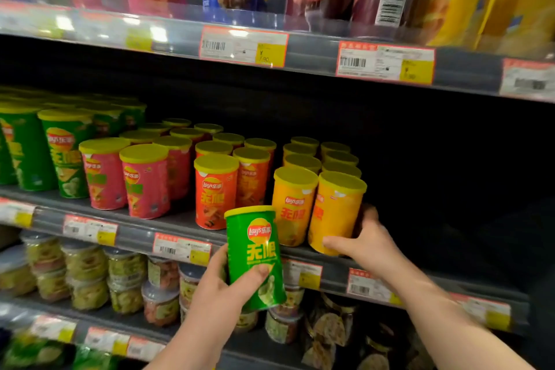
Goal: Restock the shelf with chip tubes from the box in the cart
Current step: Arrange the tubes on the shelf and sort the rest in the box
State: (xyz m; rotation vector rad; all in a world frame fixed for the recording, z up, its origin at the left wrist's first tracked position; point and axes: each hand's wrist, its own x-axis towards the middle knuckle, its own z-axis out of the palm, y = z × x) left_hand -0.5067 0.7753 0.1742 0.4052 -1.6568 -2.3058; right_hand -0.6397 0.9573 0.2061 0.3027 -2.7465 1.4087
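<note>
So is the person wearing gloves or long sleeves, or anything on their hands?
No gloves. The left hand and right hand are bare, with no rings that I can see. The arms are bare too: no sleeves, watch or bracelet show, right down to the picture's edge.

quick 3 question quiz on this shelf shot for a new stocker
1. True or false: the left hand holds a green chip tube.
2. Which tube does the right hand grip? A pink, B red, C yellow.
3. Fill in: the shelved green tubes stand at the row's ___ end.

Key: 1 true. 2 C, the front yellow tube. 3 left.
</note>
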